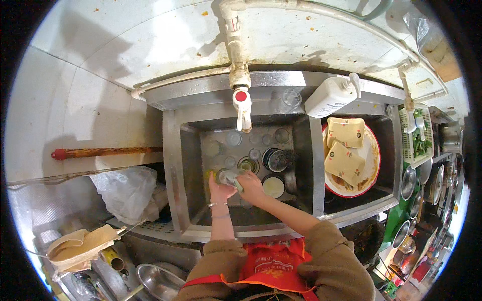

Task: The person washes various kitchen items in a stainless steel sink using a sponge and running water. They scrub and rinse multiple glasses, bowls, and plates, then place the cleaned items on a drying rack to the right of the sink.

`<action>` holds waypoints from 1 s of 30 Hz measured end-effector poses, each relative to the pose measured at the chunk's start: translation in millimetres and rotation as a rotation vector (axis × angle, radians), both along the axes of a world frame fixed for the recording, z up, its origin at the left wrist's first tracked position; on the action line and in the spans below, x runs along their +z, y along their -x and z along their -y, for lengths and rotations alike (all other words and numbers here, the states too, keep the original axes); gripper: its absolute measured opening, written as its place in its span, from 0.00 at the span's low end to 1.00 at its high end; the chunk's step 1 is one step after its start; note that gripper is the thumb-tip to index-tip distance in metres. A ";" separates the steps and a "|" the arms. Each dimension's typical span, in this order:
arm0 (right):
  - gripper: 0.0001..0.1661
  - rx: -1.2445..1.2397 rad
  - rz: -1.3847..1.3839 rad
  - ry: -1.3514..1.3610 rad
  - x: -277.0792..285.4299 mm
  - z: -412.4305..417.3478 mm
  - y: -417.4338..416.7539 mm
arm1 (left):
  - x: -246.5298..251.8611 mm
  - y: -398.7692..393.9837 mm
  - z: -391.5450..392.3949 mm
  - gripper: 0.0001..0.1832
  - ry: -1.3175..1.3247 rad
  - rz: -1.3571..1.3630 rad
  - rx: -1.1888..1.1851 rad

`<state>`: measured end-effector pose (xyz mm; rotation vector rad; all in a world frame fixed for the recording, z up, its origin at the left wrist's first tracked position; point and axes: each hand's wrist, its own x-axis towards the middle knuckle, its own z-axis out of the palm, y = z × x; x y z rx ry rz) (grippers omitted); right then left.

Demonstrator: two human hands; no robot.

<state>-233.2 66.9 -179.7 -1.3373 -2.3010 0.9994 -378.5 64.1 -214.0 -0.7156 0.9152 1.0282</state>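
Observation:
Over the left basin of a steel sink, my left hand supports a clear drinking glass lying on its side. My right hand is curled at the end of that glass, gripping a pale greenish pad; its exact kind is unclear. Below, several glasses stand in the basin, among them a glass near the back and another glass. Dark bowls and a bowl with a pale inside lie right of my hands. A yellow item is partly hidden by my left hand.
A tap overhangs the basin. On the back ledge are a clear cup and a white pump bottle. The right basin holds a red-rimmed basin with rectangular plates. A plastic bag lies left; a basket of greens stands right.

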 end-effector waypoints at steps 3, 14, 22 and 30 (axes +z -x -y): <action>0.18 0.104 -0.082 -0.160 25.8 3.4 -14.5 | 7.6 -6.7 8.3 0.17 -0.218 -0.022 0.032; 0.18 -0.591 -1.316 1.298 45.3 28.5 -14.0 | 103.3 -47.5 -2.7 0.15 -1.093 -0.364 0.079; 0.30 0.052 -0.283 -0.400 59.0 -10.9 -33.4 | 105.7 -65.6 -3.7 0.15 -0.350 -0.276 0.079; 0.22 -0.709 -1.513 1.366 46.4 -1.7 -15.6 | 99.9 -62.8 -22.2 0.20 -1.106 -0.393 -0.058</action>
